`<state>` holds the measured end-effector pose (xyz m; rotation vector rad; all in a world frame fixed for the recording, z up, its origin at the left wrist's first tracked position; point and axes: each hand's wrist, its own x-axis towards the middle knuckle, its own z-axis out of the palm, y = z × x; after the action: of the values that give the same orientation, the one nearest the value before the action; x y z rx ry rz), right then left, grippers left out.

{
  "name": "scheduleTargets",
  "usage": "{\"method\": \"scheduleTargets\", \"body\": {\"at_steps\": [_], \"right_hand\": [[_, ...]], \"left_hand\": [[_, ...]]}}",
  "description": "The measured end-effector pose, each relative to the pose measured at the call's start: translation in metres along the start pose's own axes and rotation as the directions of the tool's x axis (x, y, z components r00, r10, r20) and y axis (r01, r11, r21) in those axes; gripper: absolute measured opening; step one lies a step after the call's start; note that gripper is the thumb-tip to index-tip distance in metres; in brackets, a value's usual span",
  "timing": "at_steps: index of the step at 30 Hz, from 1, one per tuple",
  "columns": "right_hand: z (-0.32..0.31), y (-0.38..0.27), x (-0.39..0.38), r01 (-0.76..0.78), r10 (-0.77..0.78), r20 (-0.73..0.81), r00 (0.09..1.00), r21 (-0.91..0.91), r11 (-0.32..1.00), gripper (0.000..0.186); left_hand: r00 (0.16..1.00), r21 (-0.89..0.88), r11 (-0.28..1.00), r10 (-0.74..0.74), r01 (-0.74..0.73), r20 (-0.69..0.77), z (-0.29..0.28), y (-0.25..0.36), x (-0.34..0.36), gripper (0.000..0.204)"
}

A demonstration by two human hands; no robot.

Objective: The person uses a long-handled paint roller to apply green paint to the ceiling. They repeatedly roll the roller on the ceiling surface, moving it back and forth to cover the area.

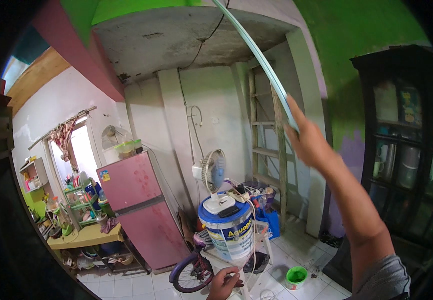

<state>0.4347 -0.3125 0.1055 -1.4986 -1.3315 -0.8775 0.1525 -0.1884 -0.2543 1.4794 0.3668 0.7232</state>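
Note:
My right arm reaches up at the right, and my right hand point(310, 142) is closed around the lower end of a long pale blue pole point(261, 59). The pole slants up and left past the ceiling recess and leaves the top of the view, so its far end is hidden. Low in the middle, my left hand point(224, 284) holds nothing, its fingers loosely bent and apart. Just beyond it, a large white and blue paint bucket point(230, 239) stands on a white stool point(268, 245). A small white desk fan point(219, 200) sits on the bucket's blue lid.
A pink fridge point(144, 212) stands left of the bucket, with a bicycle wheel point(192, 274) nearby. A wooden ladder point(266, 151) leans against the back wall. A dark glass-fronted cabinet point(371, 125) is at the right. A small green tub point(296, 276) sits on the tiled floor.

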Motion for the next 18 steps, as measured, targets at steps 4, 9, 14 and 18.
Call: {"method": "scheduleTargets", "body": {"at_steps": [4, 9, 14, 18], "right_hand": [[-0.026, -0.002, -0.126, -0.222, 0.222, 0.203, 0.954, -0.024, 0.975, 0.081], [-0.051, 0.004, -0.277, -0.227, 0.239, 0.322, 0.916, -0.075, 0.971, 0.087], [-0.065, 0.000, -0.391, -0.388, 0.395, 0.472, 0.788, -0.118, 0.914, 0.076], [-0.075, 0.005, -0.432, -0.335, 0.339, 0.406, 0.849, -0.085, 0.939, 0.071]], "left_hand": [[0.997, 0.007, 1.000, 0.019, -0.019, 0.071, 0.035, 0.003, 0.017, 0.027], [0.980, -0.031, 0.998, 0.059, -0.054, 0.188, 0.092, 0.019, 0.059, 0.030], [0.962, -0.149, 0.977, 0.181, -0.152, 0.205, 0.142, 0.034, 0.111, 0.042], [0.938, -0.342, 0.921, 0.269, -0.185, 0.216, 0.186, 0.088, 0.131, 0.050]]}}
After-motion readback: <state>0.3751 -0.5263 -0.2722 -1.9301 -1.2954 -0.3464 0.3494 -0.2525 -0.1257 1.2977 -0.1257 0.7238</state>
